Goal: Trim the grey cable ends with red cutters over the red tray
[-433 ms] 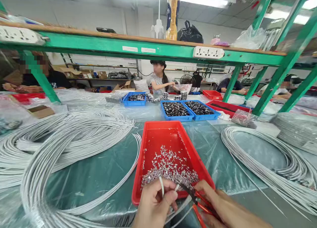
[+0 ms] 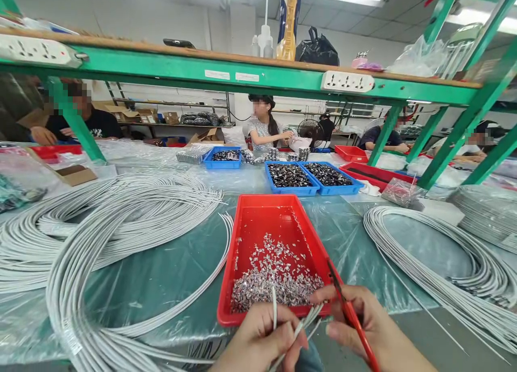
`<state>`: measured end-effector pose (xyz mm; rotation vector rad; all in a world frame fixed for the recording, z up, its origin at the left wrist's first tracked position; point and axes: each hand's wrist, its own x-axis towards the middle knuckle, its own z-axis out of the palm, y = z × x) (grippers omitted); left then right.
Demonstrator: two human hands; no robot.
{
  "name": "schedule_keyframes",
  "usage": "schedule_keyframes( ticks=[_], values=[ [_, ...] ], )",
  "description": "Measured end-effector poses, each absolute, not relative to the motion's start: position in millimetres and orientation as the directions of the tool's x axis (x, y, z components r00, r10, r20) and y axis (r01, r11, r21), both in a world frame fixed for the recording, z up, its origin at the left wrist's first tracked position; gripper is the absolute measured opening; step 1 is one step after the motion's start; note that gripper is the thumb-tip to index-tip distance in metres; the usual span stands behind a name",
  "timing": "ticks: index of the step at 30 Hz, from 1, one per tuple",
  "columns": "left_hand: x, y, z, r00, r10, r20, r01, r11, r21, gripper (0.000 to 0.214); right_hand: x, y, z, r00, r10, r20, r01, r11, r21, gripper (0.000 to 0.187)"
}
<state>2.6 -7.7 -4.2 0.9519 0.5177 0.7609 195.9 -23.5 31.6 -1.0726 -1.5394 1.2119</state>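
Observation:
My left hand (image 2: 262,339) is closed around several white cables (image 2: 309,319), their ends sticking out past the fingers; one end points up above the thumb. Beside it, my right hand (image 2: 375,329) grips red-handled pliers (image 2: 352,317), dark jaws pointing up and away from the cables. The right fingertips are close to the cable ends; whether they touch is unclear. Just beyond both hands lies a red tray (image 2: 266,199). Small shiny metal pieces (image 2: 274,280) are heaped at its near end and scattered toward the middle.
Large coils of white cable lie on the left (image 2: 76,286) and right (image 2: 407,259). Blue trays (image 2: 319,191) of dark parts stand behind the red tray. A green shelf frame (image 2: 181,70) crosses overhead. Several people sit across the table.
The pliers have come away from the cables and swung upright in my right hand. My left hand has shifted slightly right, still holding the cables. The view has shifted a little.

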Motion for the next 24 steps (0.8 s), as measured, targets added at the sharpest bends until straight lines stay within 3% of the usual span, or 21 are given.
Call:
schedule_keyframes(
  ticks=[1,3,6,10,13,18,21,24],
  values=[
    [6,-9,-6,0.598,0.798,-0.077,-0.300,0.312,0.901,0.047,188,-23,28,-0.245,0.966,0.082,-0.074,0.066,-0.995,0.024],
    [11,-10,-8,0.538,0.840,-0.073,-0.218,0.223,0.950,0.051,171,-21,24,-0.267,0.963,0.030,-0.226,-0.033,-0.974,0.022],
    [11,-9,-6,0.459,0.888,0.029,-0.095,0.016,0.995,0.044,152,-20,18,-0.256,0.966,-0.047,-0.373,-0.143,-0.917,0.032],
    [6,-4,4,0.333,0.906,0.259,0.102,-0.308,0.946,0.021,145,-17,11,-0.255,0.957,-0.136,-0.516,-0.253,-0.819,0.029],
    [5,-2,8,0.249,0.940,0.234,0.157,-0.278,0.948,0.015,148,-15,11,-0.197,0.975,-0.104,-0.516,-0.193,-0.835,0.027],
    [11,-1,2,0.234,0.947,0.219,0.069,-0.241,0.968,0.018,151,-13,13,-0.087,0.995,-0.042,-0.497,-0.079,-0.864,0.020],
    [13,2,-2,0.248,0.947,0.206,-0.119,-0.181,0.976,0.021,147,-11,10,-0.173,0.982,-0.082,-0.561,-0.166,-0.811,0.029],
    [10,4,0,0.433,0.898,0.079,-0.335,0.079,0.939,0.030,144,-11,8,-0.259,0.960,-0.101,-0.578,-0.238,-0.781,0.031]
  ],
)
